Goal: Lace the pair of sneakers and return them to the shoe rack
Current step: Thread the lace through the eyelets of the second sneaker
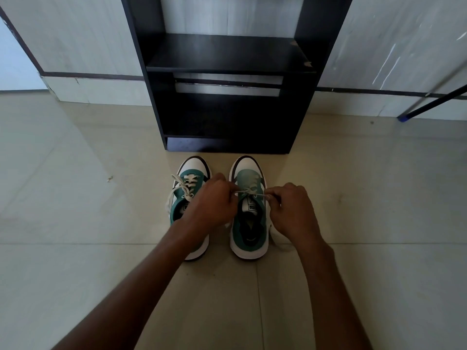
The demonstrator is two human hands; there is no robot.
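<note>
Both sneakers stand side by side on the floor (75,198), toes toward the black shoe rack (227,117) just ahead, whose shelves show no shoes. The left sneaker (188,195) looks laced through its eyelets, its ends lying loose. The left hand (212,202) and right hand (294,210) each pinch one end of the white lace (249,192) across the right sneaker (250,223), pulling it taut. Probably past halfway: finishing this lace, then shelving both, remains.
</note>
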